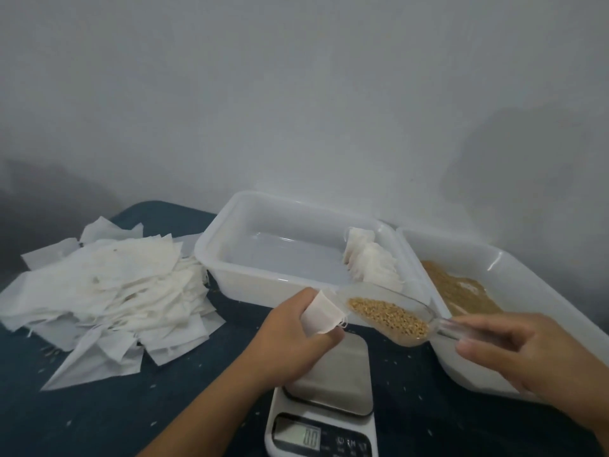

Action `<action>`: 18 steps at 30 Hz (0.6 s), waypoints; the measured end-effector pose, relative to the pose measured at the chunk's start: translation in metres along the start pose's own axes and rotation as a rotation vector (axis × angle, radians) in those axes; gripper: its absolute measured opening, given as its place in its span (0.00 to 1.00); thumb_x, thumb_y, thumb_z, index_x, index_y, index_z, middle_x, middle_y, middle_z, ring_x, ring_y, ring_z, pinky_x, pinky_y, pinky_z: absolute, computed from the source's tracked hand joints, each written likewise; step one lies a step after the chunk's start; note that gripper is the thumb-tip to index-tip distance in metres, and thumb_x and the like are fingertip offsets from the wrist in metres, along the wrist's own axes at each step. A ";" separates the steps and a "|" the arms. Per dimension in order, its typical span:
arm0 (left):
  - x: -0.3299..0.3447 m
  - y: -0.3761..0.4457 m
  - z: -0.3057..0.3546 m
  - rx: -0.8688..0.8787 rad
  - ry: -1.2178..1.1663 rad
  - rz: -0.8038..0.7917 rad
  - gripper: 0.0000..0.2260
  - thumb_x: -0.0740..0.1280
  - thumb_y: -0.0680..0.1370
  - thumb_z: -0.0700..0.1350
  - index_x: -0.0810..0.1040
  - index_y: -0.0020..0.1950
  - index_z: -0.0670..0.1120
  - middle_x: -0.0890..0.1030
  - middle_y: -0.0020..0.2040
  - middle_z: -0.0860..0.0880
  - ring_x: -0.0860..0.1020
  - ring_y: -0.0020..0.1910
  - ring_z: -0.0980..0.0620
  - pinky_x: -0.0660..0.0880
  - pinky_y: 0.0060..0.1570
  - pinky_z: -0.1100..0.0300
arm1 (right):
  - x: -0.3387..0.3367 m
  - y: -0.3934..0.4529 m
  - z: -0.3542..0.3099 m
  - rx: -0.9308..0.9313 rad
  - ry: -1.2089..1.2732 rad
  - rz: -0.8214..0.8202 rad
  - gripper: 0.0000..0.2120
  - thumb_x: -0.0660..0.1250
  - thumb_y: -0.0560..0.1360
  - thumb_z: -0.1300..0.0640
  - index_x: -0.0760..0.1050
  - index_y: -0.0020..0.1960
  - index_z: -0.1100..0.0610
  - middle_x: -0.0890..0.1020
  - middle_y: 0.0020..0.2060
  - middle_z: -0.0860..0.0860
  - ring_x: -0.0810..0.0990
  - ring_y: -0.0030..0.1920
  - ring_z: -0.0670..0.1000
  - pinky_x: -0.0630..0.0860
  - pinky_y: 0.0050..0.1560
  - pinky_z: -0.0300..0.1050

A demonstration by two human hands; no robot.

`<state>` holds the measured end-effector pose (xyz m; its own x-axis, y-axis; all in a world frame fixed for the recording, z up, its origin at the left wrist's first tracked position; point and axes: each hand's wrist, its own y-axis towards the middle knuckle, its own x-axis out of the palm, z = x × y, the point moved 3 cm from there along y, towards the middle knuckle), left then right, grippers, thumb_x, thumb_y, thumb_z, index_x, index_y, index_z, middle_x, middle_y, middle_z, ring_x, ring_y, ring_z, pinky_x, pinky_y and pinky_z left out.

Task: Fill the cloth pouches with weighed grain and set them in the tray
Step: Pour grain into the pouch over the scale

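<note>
Pouch (321, 313) gripped in left hand (293, 338) above scale (324, 407) | right hand (527, 351) pinches scoop (392, 316) of grain, lip beside pouch mouth | tray (211, 249) mostly bare, filled pouches (369, 258) against its right wall

The counter (99, 420) wears a dark blue covering, its surface faintly mottled and dotted here and there with tiny pale specks, thickest toward the left front part and along the near middle. Its far left corner is rounded and stops just short of the wall (296, 94). That wall is plain, pale grey-white and unmarked, and it fills the whole upper half of the view behind the counter's far edge. A soft dark shadow spreads on the wall at the far left, beside the counter's corner; another, fainter shadow lies on the wall at the right, above the far right edge.
</note>
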<state>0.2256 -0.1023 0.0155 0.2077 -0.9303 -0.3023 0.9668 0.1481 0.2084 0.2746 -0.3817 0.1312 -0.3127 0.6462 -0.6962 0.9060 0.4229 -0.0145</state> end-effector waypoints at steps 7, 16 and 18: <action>0.001 0.000 -0.005 -0.010 0.033 -0.044 0.14 0.69 0.68 0.64 0.75 0.51 0.61 0.80 0.48 0.63 0.80 0.47 0.62 0.72 0.43 0.67 | -0.023 -0.009 -0.023 -0.046 -0.224 -0.058 0.14 0.78 0.63 0.46 0.86 0.47 0.31 0.87 0.39 0.40 0.83 0.35 0.36 0.72 0.35 0.24; 0.005 -0.003 -0.004 0.019 0.079 -0.114 0.11 0.70 0.72 0.60 0.77 0.51 0.59 0.81 0.49 0.59 0.79 0.47 0.61 0.72 0.43 0.67 | -0.025 -0.010 -0.029 -0.082 -0.347 -0.146 0.17 0.76 0.65 0.28 0.83 0.52 0.27 0.86 0.48 0.33 0.85 0.47 0.37 0.75 0.47 0.25; 0.006 -0.003 -0.003 0.036 0.089 -0.128 0.09 0.70 0.72 0.59 0.77 0.50 0.60 0.80 0.48 0.60 0.79 0.47 0.62 0.71 0.43 0.68 | -0.025 -0.009 -0.028 -0.078 -0.366 -0.153 0.22 0.73 0.61 0.23 0.82 0.53 0.27 0.86 0.48 0.33 0.85 0.46 0.37 0.76 0.46 0.26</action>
<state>0.2241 -0.1070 0.0104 0.0975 -0.9073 -0.4091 0.9804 0.0169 0.1961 0.2661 -0.3836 0.1686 -0.3076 0.3092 -0.8999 0.8283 0.5525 -0.0932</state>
